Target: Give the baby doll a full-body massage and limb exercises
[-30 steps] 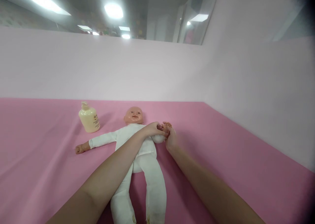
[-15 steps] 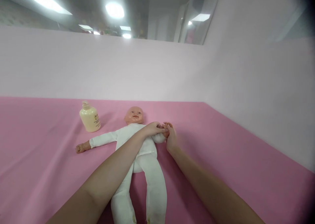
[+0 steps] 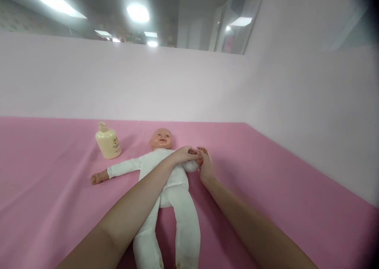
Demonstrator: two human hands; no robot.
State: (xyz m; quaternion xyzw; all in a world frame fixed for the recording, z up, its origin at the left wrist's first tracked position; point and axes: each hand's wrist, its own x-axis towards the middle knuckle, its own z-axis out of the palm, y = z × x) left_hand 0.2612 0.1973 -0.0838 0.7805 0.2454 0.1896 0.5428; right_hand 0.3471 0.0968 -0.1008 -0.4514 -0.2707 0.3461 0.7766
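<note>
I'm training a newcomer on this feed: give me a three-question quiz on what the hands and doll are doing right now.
1. True or false: the doll lies face up on the pink sheet.
2. Which sits nearest the doll's head? A) cream pump bottle B) towel C) spoon
3. Fill in: both the left hand and right hand meet at the doll's raised ____.

Key:
1. True.
2. A; it stands upright, to the left of the head in the picture.
3. Arm; the left forearm crosses over the doll's chest to reach it.

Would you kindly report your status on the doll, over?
Both hands on doll's arm: left hand grips it, right hand alongside. Doll flat on pink cloth. Bottle stands apart.
</note>
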